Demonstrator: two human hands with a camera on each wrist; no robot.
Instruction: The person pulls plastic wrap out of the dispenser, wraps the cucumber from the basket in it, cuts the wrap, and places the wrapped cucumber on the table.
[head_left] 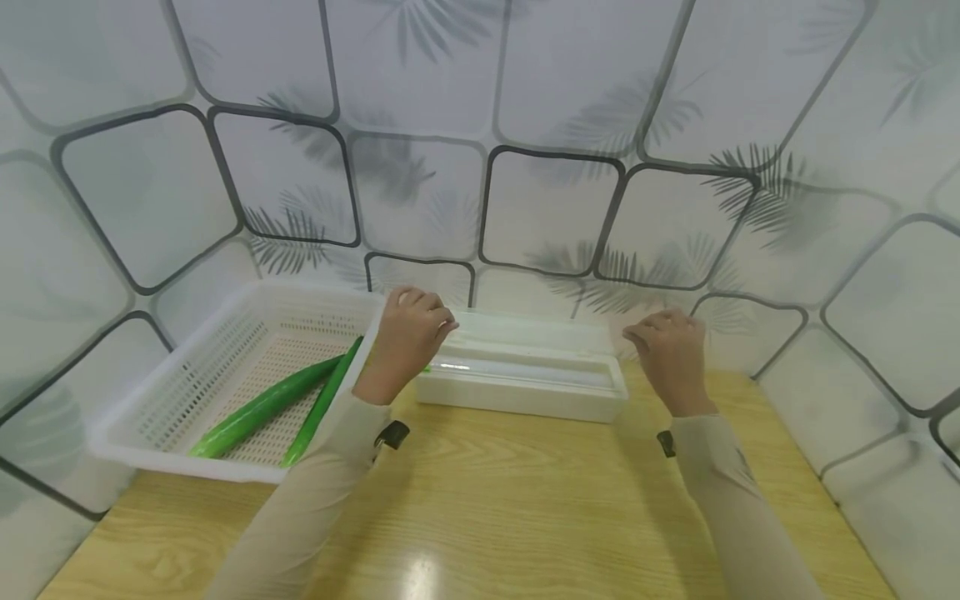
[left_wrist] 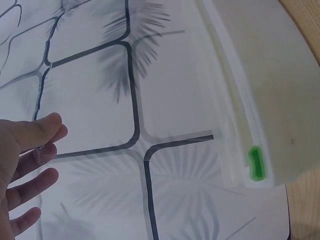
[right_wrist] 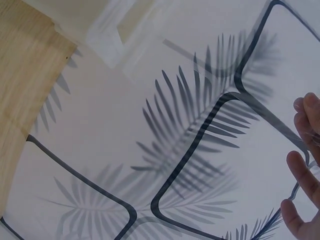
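Note:
In the head view a long white box (head_left: pixel 517 402) lies on the table, its lid up at the back and a shiny clear roll (head_left: pixel 525 371) inside. The left hand (head_left: pixel 408 342) is raised above the box's left end; the right hand (head_left: pixel 670 354) is raised just beyond its right end. Thumb and index finger of the left hand (left_wrist: pixel 27 165) pinch thin clear film, seen only as faint glints. The right hand (right_wrist: pixel 306 165), cut by the frame edge, also pinches clear film. How far the film spans is hard to see. A green piece (left_wrist: pixel 256 163) sits at the box's end.
A white perforated basket (head_left: pixel 202 468) stands on the left with two long green vegetables, one thick (head_left: pixel 262 408) and one thinner (head_left: pixel 322 406), partly behind the left forearm. The wood-grain table (head_left: pixel 517 500) meets a patterned wall covering (head_left: pixel 420 192) behind the box and at both sides.

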